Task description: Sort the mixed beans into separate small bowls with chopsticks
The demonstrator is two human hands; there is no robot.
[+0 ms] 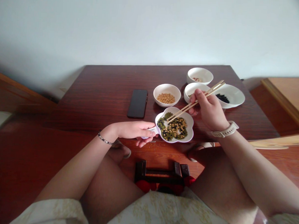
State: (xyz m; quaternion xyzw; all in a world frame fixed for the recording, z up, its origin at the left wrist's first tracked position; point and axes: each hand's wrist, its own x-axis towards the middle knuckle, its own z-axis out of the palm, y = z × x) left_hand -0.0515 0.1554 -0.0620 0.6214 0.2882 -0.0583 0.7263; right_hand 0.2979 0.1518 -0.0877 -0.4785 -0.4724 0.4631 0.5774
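A white flower-shaped dish (189, 121) holds mixed green, black and yellow beans near the table's front edge. My left hand (135, 131) is closed on the dish's handle at its left side. My right hand (208, 110), with a white watch on the wrist, grips a pair of wooden chopsticks (196, 102). Their tips reach down into the beans at the dish's upper left.
Behind the dish stand a white bowl of yellow beans (166, 94), a bowl partly hidden by my right hand (193, 89), a bowl with a few reddish bits (199, 75) and a plate with black beans (232, 95). A black phone (137, 103) lies left of them on the dark wooden table (103, 87).
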